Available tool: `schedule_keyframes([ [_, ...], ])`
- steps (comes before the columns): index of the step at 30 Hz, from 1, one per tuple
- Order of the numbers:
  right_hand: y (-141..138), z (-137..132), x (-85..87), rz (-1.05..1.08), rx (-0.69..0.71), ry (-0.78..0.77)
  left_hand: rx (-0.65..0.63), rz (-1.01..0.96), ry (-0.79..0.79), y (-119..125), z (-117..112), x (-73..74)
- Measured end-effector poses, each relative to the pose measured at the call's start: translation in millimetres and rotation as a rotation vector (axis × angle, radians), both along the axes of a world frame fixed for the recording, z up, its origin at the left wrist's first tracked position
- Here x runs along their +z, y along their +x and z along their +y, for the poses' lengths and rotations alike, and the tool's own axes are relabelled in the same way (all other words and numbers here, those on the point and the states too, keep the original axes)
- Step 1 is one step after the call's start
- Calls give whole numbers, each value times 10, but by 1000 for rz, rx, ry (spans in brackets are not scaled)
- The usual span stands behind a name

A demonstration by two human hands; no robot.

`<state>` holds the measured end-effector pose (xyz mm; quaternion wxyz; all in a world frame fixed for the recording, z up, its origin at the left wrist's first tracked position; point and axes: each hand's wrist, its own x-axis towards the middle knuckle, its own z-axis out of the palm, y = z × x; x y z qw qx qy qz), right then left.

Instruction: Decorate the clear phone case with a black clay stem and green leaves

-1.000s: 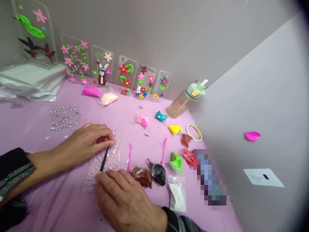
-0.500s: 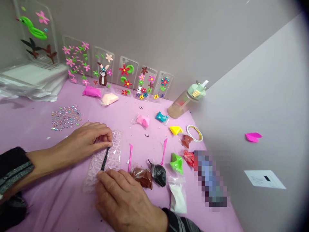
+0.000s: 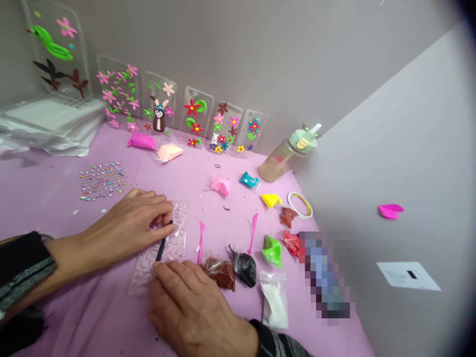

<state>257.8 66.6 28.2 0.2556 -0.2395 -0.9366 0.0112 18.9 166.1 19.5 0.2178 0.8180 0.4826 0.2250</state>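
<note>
A clear textured phone case (image 3: 174, 244) lies flat on the purple tablecloth (image 3: 67, 173). A thin black clay strip (image 3: 162, 243) lies along it. My left hand (image 3: 128, 225) rests on the case, its fingertips pinching the strip's upper end. My right hand (image 3: 189, 305) is below, with its fingertips pressed on the strip's lower end. Both hands have their fingers closed together.
Decorated phone cases (image 3: 193, 116) lean on the back wall. Clay bags lie around: brown (image 3: 219, 271), black (image 3: 245, 267), white (image 3: 274, 302), green (image 3: 272, 248), pink (image 3: 220, 185). Two pink tools (image 3: 201, 241), a gem sheet (image 3: 101, 179), a tape roll (image 3: 299, 203) and a bottle (image 3: 288, 151) lie nearby.
My left hand has slid slightly down and right along the case, bringing the strip's upper end with it. My right hand has barely moved.
</note>
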Motion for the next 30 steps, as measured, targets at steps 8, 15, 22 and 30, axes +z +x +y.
schedule_keyframes([
  [8, -5, -11, 1, -11, -4, -7, -5, -4, -1, 45, -18, 16],
  [15, -1, -6, -20, -74, 12, -33, -11, -1, 37, 36, -24, -4],
  [22, -7, 2, 5, 2, -2, -17, -51, 24, 163, 63, -33, -23],
  [30, 5, -3, -11, -115, 30, -60, 8, -1, 148, 11, 36, 0],
])
